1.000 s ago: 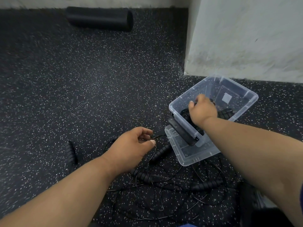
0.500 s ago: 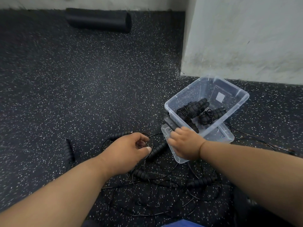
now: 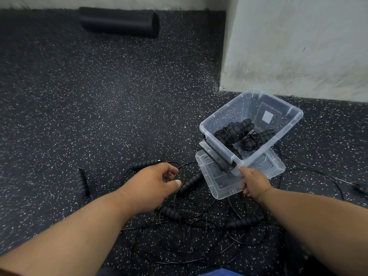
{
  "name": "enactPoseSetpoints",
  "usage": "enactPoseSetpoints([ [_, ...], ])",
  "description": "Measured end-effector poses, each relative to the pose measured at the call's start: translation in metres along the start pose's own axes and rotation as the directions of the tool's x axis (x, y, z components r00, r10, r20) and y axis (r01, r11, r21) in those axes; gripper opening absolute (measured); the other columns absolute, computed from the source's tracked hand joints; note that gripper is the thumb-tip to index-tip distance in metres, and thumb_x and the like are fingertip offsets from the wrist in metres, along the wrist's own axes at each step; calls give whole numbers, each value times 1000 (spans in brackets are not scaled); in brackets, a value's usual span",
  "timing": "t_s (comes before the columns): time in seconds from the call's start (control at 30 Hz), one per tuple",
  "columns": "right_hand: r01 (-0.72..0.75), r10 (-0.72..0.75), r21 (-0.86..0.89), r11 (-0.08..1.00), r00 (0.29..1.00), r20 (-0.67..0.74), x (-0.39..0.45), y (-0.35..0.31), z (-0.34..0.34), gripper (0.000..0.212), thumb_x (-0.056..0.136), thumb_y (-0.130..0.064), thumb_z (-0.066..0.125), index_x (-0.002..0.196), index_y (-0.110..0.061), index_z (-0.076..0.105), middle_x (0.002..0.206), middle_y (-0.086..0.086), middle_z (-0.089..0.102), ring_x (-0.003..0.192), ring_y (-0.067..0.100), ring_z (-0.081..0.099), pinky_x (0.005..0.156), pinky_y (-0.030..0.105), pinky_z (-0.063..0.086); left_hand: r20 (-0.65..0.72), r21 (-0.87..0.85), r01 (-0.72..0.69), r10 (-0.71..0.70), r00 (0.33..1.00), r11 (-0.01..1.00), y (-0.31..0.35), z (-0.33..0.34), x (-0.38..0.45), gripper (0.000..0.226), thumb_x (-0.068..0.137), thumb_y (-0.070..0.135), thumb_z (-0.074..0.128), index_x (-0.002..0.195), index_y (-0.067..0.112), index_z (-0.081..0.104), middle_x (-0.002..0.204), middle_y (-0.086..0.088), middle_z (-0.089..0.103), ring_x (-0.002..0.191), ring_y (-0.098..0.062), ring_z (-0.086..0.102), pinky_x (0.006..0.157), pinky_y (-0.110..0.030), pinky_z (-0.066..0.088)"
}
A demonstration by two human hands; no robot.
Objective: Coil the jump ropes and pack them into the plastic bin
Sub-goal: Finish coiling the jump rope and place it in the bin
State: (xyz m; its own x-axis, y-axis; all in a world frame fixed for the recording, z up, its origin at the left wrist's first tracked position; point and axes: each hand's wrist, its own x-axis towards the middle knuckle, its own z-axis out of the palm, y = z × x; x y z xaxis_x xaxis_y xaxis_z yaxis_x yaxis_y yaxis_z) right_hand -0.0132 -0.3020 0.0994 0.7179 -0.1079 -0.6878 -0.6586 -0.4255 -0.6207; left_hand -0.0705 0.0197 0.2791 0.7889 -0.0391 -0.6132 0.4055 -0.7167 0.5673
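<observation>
A clear plastic bin stands on its clear lid right of centre. Two coiled black jump ropes lie inside it. My right hand is at the lid's near right edge, thumb up by the bin's corner and fingers curled under the lid's rim. My left hand hovers left of the lid with fingers curled, and a thin black cord arcs round its fingertips. Loose ropes with ribbed black handles lie tangled on the floor below both hands.
A separate black handle lies to the left on the speckled rubber floor. A black foam roller lies by the far wall. A white wall corner stands behind the bin. A cord trails right to a dark handle.
My right hand has come out of the bin, leaving a coiled rope inside, and dropped to the lid's near edge. My left hand has stayed almost still.
</observation>
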Motion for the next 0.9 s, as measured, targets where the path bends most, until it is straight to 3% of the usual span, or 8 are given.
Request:
enactPoseSetpoints([
  [0.17, 55, -43, 63, 996, 984, -172, 1, 7, -7, 45, 95, -62, 54, 102, -18, 49, 82, 13, 61, 68, 25, 53, 63, 43, 47, -2, -9, 4, -4, 1000, 1000, 1, -4, 4, 29, 98, 45, 68, 126, 40, 61, 112, 18, 66, 95, -6, 70, 90, -34, 60],
  [0.27, 40, 52, 348, 937, 966, -252, -1, -7, -12, 31, 100, -52, 55, 114, -27, 44, 92, 14, 54, 69, 25, 47, 58, 40, 41, 11, -16, -1, 1, 1000, 1000, 5, -4, 4, 28, 99, 44, 68, 125, 40, 61, 112, 17, 66, 95, -11, 72, 87, -37, 61],
  [0.33, 35, 75, 420, 907, 968, -241, -5, -25, -15, 45, 101, -55, 55, 135, -30, 40, 86, 11, 54, 63, 21, 45, 53, 35, 39, 5, -2, -9, 9, 1000, 1000, 6, -4, 3, 28, 99, 45, 68, 125, 40, 61, 111, 17, 66, 94, -8, 71, 88, -37, 61],
  [0.43, -32, 85, 289, 957, 982, -171, -3, -48, -14, 72, 95, -61, 62, 152, -23, 38, 82, 11, 60, 56, 19, 48, 47, 31, 42, -12, -2, -12, 12, 1000, 1000, 6, -6, 2, 30, 98, 45, 69, 126, 39, 62, 110, 18, 67, 94, -6, 70, 90, -36, 60],
  [0.5, -72, 109, 251, 965, 985, -137, 1, -60, -10, 53, 99, -42, 59, 129, 1, 55, 74, 12, 59, 54, 20, 48, 48, 30, 41, -12, 2, -16, 16, 1000, 1000, 6, -6, 1, 31, 98, 45, 69, 127, 39, 61, 111, 18, 66, 94, -7, 71, 90, -36, 60],
  [0.6, -73, 116, 265, 962, 982, -152, 0, -75, 1, 27, 98, -25, 51, 91, 0, 58, 68, 15, 59, 58, 24, 52, 54, 32, 43, -20, -4, -21, 21, 1000, 1000, 5, -7, -3, 32, 98, 45, 69, 128, 37, 62, 112, 18, 66, 94, -5, 70, 92, -35, 60],
  [0.73, -6, 51, 315, 949, 990, -135, -4, -86, 23, 22, 97, -19, 49, 80, -5, 51, 62, 14, 54, 55, 25, 51, 55, 34, 44, -43, -11, -23, 22, 999, 1000, 3, -11, -5, 31, 97, 46, 69, 126, 38, 62, 112, 17, 65, 94, -4, 69, 91, -35, 60],
  [0.9, 10, -3, 298, 954, 1000, -22, 1, -111, 56, 28, 98, -25, 49, 84, -3, 58, 52, 9, 61, 53, 24, 58, 68, 43, 52, -66, -34, -18, 15, 998, 999, 3, -17, -3, 28, 98, 44, 70, 124, 38, 62, 110, 15, 66, 93, -11, 72, 85, -38, 62],
])
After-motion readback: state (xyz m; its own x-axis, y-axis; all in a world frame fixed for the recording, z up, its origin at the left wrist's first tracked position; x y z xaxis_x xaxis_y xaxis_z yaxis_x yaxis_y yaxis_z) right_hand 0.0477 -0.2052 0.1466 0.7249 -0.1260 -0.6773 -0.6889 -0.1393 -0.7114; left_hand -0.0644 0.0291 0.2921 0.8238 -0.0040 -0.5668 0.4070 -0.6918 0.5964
